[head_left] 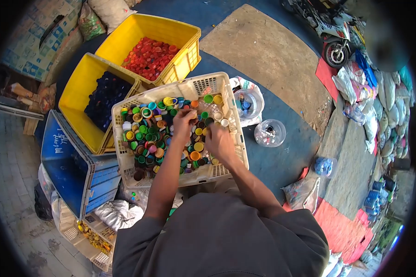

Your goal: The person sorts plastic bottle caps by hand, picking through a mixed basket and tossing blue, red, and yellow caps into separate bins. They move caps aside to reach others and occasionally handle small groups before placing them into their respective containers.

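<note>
A cream plastic crate (173,88) in front of me holds a mix of bottle caps (145,134) in green, yellow, orange, blue, brown and white. Over the middle of the caps, my left hand (184,123) has its thumb and fingers pinched together; whatever sits between them is too small to make out. To its right, my right hand (220,144) hangs low over the crate's right half, near some yellow and green caps. Its fingers point down and are blurred, so their grip does not show.
Beyond the crate stand a yellow bin (191,53) with red caps and another yellow bin (74,87) with dark blue caps. A blue crate (60,166) is at the left. Clear round tubs (270,133) lie right of my crate. Sacks (388,106) and a motorcycle (336,48) stand farther right.
</note>
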A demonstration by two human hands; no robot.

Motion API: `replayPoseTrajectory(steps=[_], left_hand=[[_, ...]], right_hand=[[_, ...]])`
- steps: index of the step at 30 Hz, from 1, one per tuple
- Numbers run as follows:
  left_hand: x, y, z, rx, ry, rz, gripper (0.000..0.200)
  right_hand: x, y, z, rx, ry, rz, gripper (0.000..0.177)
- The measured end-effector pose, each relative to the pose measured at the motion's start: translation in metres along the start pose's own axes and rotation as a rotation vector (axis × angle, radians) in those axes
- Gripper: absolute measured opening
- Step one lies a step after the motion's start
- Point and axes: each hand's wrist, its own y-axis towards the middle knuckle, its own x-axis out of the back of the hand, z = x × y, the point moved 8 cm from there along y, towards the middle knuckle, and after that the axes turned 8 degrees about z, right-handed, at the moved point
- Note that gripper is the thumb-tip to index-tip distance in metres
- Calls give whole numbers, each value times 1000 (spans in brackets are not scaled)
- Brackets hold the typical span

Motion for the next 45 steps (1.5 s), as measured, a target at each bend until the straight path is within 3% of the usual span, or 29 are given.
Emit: replayPoseTrajectory(steps=[1, 3, 7, 11, 15, 18, 19, 21, 22, 25, 27, 32, 36, 39, 41, 44, 45], left_hand=[[12, -5, -3, 29, -91, 39, 14], [29, -23, -8, 54, -242, 25, 11], [52, -46, -8, 106, -380, -9, 10], [62, -54, -1, 183, -306, -57, 16], [60, -60, -1, 228, -32, -89, 13], [42, -59, -6, 224, 371, 24, 19], [48, -52, -2, 202, 670, 35, 29], [38, -51, -4, 25, 965, 125, 30], [28, -55, -8, -67, 1107, 174, 31], [15, -63, 6, -96, 1429, 348, 40], [10, -66, 22, -127, 1603, 495, 48], [-14, -81, 27, -53, 1820, 485, 52], [-12, -80, 40, -87, 1900, 474, 57], [-5, -76, 44, -72, 1902, 433, 58], [-2, -74, 32, -157, 1752, 388, 56], [7, -71, 4, -240, 1418, 350, 46], [12, -70, -7, -258, 1289, 342, 42]], right_hand=[[3, 20, -2, -75, -20, -10, 18], [-6, 68, -25, -2, -52, -240, 17], [-28, 131, -51, -166, -128, -182, 20], [-39, 148, -67, -309, -236, -94, 26], [-48, 152, -81, -333, -322, -3, 27], [-48, 149, -74, -296, -364, -17, 28], [-48, 148, -69, -283, -362, 8, 30], [-44, 142, -54, -257, -356, 58, 33], [-36, 137, -42, -214, -284, 17, 35], [-10, 118, -15, -24, -80, -71, 41], [1, 103, -15, -25, 349, -38, 40], [6, 58, -4, -53, 1447, 154, 37], [3, 37, -2, -117, 1645, 105, 25], [-20, 37, -30, -241, 1670, 45, 22], [-29, 35, -41, -350, 1666, 3, 22], [-27, 37, -51, -416, 982, 157, 26], [-24, 41, -51, -280, 671, 134, 23]])
